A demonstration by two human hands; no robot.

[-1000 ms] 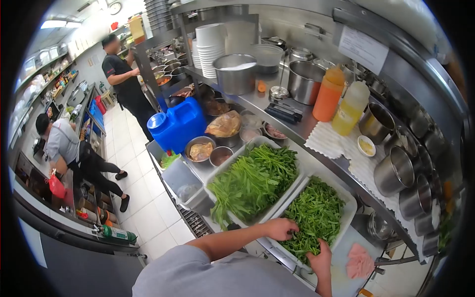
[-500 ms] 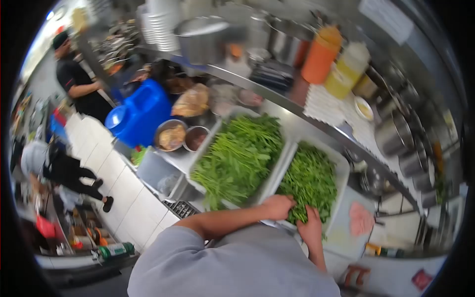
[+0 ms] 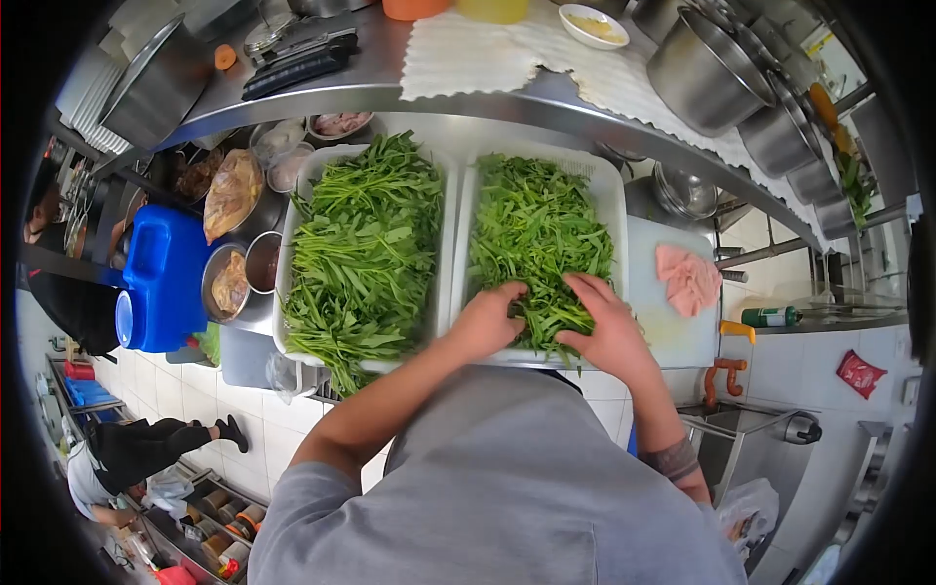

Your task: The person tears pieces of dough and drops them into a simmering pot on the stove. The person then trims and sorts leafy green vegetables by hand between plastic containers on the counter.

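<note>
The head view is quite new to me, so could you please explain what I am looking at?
There is no machine: these are a person's own bare hands, seen from one camera worn on the head, looking forward and down. The left tub holds long-stalked greens; the right tub holds shorter leafy pieces. The left hand curls its fingers at those pieces, though whether it grips any is unclear; the right hand lies open over them. Right of the tubs is a pale board with a crumpled pink cloth.
</note>
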